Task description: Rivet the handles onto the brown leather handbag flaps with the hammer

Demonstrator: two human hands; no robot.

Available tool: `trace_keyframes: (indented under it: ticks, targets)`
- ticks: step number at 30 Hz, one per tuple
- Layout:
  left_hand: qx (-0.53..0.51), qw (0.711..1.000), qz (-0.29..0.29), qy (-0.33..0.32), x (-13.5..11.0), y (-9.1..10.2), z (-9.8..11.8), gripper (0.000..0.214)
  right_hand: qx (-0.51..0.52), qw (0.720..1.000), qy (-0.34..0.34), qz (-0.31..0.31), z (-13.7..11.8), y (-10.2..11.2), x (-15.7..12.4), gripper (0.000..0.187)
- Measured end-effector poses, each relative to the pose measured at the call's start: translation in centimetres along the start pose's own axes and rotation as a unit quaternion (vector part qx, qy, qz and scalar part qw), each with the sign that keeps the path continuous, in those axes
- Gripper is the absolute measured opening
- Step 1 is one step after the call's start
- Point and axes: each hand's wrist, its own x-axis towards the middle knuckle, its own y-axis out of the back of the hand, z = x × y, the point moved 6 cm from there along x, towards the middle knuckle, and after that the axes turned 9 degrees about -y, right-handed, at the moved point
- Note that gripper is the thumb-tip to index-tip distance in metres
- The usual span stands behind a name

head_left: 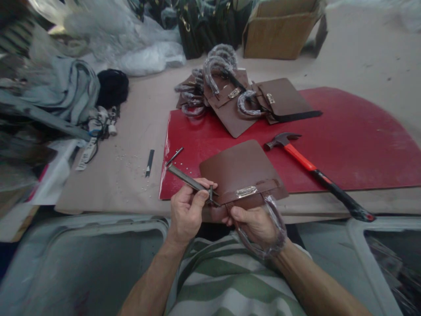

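Note:
My left hand [187, 210] is closed around a metal caliper [186, 176], whose jaws reach the left edge of a brown leather bag panel [241, 164]. My right hand [255, 221] grips that panel at its near edge, fingers partly hidden under it. A metal plate [246, 192] sits on the panel's strap. A plastic-wrapped handle [278, 219] loops from the panel over my right wrist. Beyond the panel, several similar brown panels [286, 97] with wrapped handles lie heaped. To the right lies a claw hammer [304, 162] with an orange and black handle.
A red board [355, 140] covers part of the table [371, 70]. Left of it lie a cutter blade [149, 163] and scattered small bits; a thin metal rod [174, 156] rests on its edge. Behind stand a cardboard box [279, 33] and dark bags [197, 30]. Grey bins [98, 263] flank me.

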Motion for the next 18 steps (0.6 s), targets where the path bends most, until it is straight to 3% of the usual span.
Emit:
trace_keyframes:
  ticks: [7, 18]
  targets:
    - [0.021, 1.000, 0.002, -0.015, -0.18, -0.54, 0.90, 0.011, -0.014, 1.000, -0.017, -0.001, -0.43, 0.18, -0.34, 0.039]
    - [0.148, 0.987, -0.036, -0.047, 0.22, -0.95, 1.12, 0.011, -0.004, 0.999, -0.031, 0.021, -0.50, 0.09, -0.06, 0.036]
